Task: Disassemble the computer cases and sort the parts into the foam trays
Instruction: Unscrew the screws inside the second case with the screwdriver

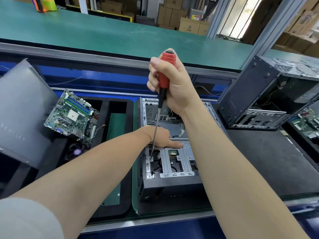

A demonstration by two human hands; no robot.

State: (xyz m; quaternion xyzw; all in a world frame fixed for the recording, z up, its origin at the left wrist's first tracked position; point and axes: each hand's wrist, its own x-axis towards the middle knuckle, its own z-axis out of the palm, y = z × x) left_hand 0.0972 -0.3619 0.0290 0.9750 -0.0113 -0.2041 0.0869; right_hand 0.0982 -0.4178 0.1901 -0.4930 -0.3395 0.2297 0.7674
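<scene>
1. The open computer case [172,185] is being worked on, its screw [151,158] at the near-left bracket.
2. The drive cage [187,152] is being pressed by the left hand [161,138] — fingers straight, gripping nothing — just beyond the screw.
3. The red-handled screwdriver [164,75] is being gripped in the right hand's [172,87] curled fingers, shaft near-upright, tip on the screw well below the fist.
4. Farther left, a motherboard [72,114] is being held in a foam tray [104,118].

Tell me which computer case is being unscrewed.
The centre case, lying open side up: the right hand holds a red-handled screwdriver on its screw, the left hand rests on it. The case at right is untouched.
</scene>
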